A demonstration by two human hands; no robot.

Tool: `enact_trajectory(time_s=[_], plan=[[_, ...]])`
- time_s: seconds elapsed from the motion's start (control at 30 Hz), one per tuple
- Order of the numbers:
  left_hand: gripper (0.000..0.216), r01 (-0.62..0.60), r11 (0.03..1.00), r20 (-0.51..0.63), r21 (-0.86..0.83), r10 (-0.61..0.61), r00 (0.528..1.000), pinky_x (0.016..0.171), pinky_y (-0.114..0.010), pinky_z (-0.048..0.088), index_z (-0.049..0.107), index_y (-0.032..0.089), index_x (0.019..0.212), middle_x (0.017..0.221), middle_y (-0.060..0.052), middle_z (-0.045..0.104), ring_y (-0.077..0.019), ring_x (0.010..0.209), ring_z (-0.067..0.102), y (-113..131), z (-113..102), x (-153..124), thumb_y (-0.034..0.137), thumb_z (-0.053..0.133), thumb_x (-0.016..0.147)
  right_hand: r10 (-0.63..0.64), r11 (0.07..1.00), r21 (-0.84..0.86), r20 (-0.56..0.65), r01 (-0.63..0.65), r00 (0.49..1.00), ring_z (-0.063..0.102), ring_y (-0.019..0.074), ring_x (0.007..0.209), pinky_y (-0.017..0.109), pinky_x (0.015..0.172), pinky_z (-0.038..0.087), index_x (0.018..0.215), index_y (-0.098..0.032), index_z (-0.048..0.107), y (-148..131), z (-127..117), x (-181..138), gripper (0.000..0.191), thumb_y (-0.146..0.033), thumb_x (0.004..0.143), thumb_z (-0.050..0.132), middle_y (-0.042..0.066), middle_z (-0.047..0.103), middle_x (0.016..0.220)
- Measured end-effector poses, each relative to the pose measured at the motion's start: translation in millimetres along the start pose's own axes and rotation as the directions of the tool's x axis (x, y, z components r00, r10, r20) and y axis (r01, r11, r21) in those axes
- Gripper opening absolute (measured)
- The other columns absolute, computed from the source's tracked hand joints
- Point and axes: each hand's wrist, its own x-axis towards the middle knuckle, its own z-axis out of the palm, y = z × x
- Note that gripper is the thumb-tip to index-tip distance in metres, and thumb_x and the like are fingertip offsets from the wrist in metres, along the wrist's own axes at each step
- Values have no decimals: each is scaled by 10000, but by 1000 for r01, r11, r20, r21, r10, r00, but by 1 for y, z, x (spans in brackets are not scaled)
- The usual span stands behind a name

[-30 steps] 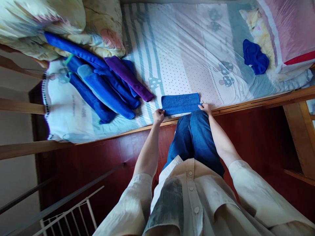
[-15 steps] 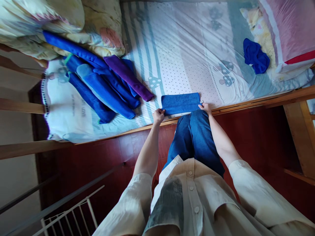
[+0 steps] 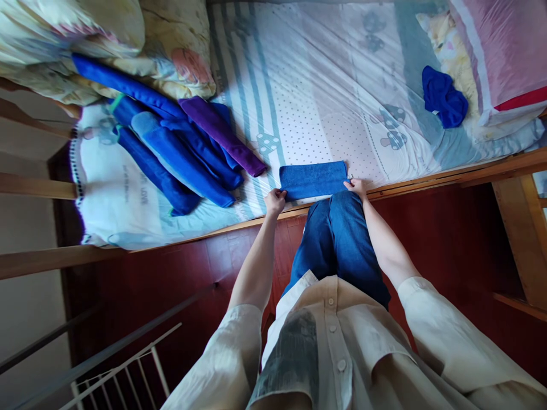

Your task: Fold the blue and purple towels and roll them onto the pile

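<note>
A folded blue towel (image 3: pixel 314 180) lies flat as a long rectangle near the bed's front edge. My left hand (image 3: pixel 276 201) pinches its near left corner, fingers closed. At the near right corner, beside a small white tag, my right hand (image 3: pixel 355 187) grips the towel between thumb and fingers. To the left, several rolled or folded blue towels (image 3: pixel 183 154) lie side by side, with a purple towel (image 3: pixel 223 135) at their right. A crumpled blue cloth (image 3: pixel 445 98) rests far to the right.
The bed (image 3: pixel 316 102) has a patterned sheet and a wooden front rail. A yellow floral quilt (image 3: pixel 179 51) is heaped at the back left; a pink pillow (image 3: pixel 508 51) sits at the right. A white metal rack (image 3: pixel 128 376) stands at the lower left.
</note>
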Motion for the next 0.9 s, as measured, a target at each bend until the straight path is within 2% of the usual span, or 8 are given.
enact_trajectory(time_s=[0.13, 0.23, 0.33, 0.43, 0.5, 0.57, 0.73, 0.9], plan=[[346, -182, 983, -60, 5, 182, 982, 1051, -394, 522, 626, 190, 1265, 1147, -125, 734, -271, 1086, 707, -2, -7, -5, 206, 594, 921, -66, 995, 69, -62, 71, 996, 691, 232, 884, 302, 814, 543, 1003, -165, 735, -2, -5, -5, 273, -418, 938, 655, 108, 773, 963], [408, -428, 901, -61, 62, 432, 900, 1180, -434, 462, 615, 186, 1334, 1365, -166, 659, -302, 1310, 615, -6, -17, -9, 200, 586, 927, -238, 971, -27, -67, 237, 969, 690, 266, 1154, 369, 1061, 542, 1214, -164, 750, -2, -13, -11, 336, -367, 992, 599, 147, 748, 1272], [456, -628, 769, 113, 116, 618, 778, 1269, -492, 385, 603, 199, 1415, 1536, -162, 588, -321, 1490, 490, -8, -23, -12, 259, 595, 963, -419, 891, -152, 94, 428, 903, 614, 271, 1359, 409, 1245, 437, 1310, -186, 760, 0, -24, -12, 376, -361, 1019, 599, 123, 693, 1440], [574, -699, 686, 296, 200, 638, 711, 1318, -510, 328, 547, 186, 1522, 1646, -147, 512, -313, 1571, 418, -6, -19, -13, 266, 606, 957, -499, 822, -151, 273, 548, 823, 575, 247, 1443, 430, 1304, 406, 1407, -254, 727, 5, -32, -6, 415, -341, 1017, 616, 57, 670, 1507], [649, -688, 672, 347, 273, 598, 722, 1336, -509, 301, 503, 140, 1576, 1680, -165, 467, -318, 1593, 394, -2, -12, -14, 230, 591, 939, -517, 801, -138, 331, 582, 789, 568, 238, 1469, 436, 1311, 421, 1433, -287, 714, 7, -33, -1, 439, -299, 1004, 618, 28, 672, 1512], [698, -662, 674, 355, 328, 561, 747, 1339, -522, 293, 474, 97, 1603, 1689, -191, 444, -336, 1600, 384, 2, -6, -16, 196, 568, 918, -498, 804, -155, 353, 574, 792, 562, 249, 1487, 436, 1313, 431, 1441, -270, 712, 7, -31, 3, 459, -273, 990, 631, 39, 665, 1520], [703, -620, 666, 335, 414, 522, 784, 1332, -566, 270, 480, 93, 1609, 1661, -207, 475, -336, 1566, 443, 13, 0, -14, 91, 466, 906, -419, 847, -194, 328, 495, 846, 575, 278, 1482, 423, 1313, 423, 1421, -207, 728, 0, -25, 4, 461, -261, 966, 677, 73, 646, 1530], [668, -645, 622, 352, 444, 540, 764, 1316, -545, 292, 593, 138, 1527, 1559, -191, 600, -299, 1450, 585, 18, -10, -4, 11, 369, 911, -314, 898, -218, 290, 382, 904, 662, 286, 1386, 433, 1246, 494, 1358, -224, 772, -11, -27, 9, 449, -192, 930, 641, 39, 709, 1448]])
